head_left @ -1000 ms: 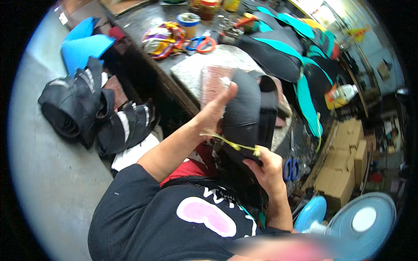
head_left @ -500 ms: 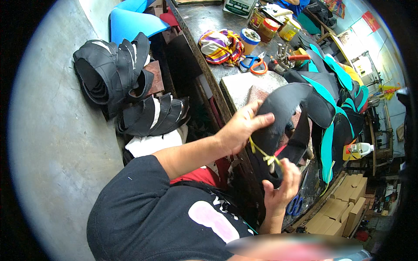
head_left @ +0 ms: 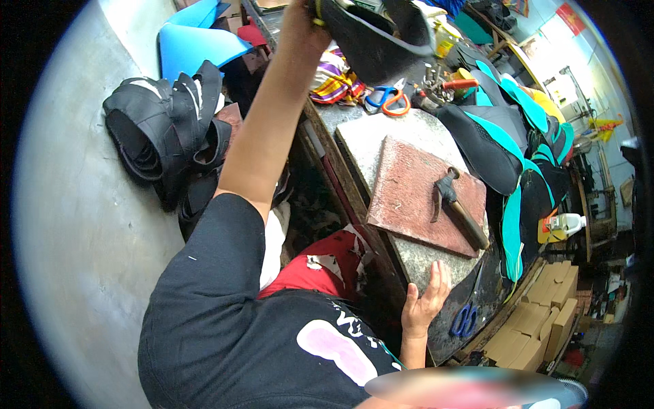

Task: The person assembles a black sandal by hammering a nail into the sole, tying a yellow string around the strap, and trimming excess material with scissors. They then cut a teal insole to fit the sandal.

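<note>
My left arm is raised toward the far end of the bench, and my left hand is closed on a black shoe upper. The fingers are mostly hidden, and a bit of yellow cord shows by the hand. My right hand, with nothing in it, has its fingers stretched out by the near edge of a pale stone slab. On that slab lies a reddish square block. A hammer with a wooden handle rests across the block, beyond my right hand.
Black shoe pieces with teal linings crowd the bench's right side. Orange-and-blue scissors lie behind the slab, dark blue-handled scissors beside my right hand. Stacked black uppers stand at left, cardboard boxes at lower right.
My left hand has carried the shoe upper up and away from over the block, uncovering the hammer. My right hand has let go of the yellow cord and lowered.
</note>
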Motion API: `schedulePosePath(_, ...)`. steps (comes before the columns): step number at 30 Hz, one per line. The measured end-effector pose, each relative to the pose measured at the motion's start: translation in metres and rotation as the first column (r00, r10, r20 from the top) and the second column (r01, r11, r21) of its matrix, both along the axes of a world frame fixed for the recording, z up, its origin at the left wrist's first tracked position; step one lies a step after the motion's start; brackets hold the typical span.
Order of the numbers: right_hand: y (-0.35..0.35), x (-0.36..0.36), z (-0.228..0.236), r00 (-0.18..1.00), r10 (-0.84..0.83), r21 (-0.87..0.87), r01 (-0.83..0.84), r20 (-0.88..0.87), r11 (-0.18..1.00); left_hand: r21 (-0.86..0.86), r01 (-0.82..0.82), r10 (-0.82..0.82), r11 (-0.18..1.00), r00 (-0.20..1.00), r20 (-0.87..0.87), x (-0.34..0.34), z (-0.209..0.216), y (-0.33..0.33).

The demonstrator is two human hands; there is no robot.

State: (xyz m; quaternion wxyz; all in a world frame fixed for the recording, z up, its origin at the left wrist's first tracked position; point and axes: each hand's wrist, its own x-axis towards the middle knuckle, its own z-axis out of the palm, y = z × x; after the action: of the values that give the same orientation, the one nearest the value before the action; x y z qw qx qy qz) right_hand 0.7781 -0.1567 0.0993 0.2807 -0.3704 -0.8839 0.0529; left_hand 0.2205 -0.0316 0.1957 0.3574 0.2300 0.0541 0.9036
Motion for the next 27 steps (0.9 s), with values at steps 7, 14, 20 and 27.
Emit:
schedulePosePath(7,0.0,-0.004,0.004,1.0,-0.004,-0.04,0.003,-0.027,0.999,-0.488,-0.852,0.546,0.187,0.504,-0.669,-0.006,-0.057,0.02)
schedulePosePath(14,0.0,-0.006,0.007,0.996,-0.043,-0.01,0.044,0.079,0.999,-0.073,-0.991,-0.231,0.113,0.045,-0.972,0.046,-0.069,0.008)
schedulePosePath(20,0.0,-0.006,0.011,0.999,-0.031,-0.037,0.031,0.018,0.999,0.261,-0.96,-0.223,-0.1,-0.234,-0.946,0.074,-0.018,-0.003)
schedulePosePath(27,0.001,-0.006,0.012,1.0,-0.021,-0.009,0.021,0.021,1.0,0.445,-0.878,0.136,0.174,-0.427,-0.894,0.159,0.047,-0.038)
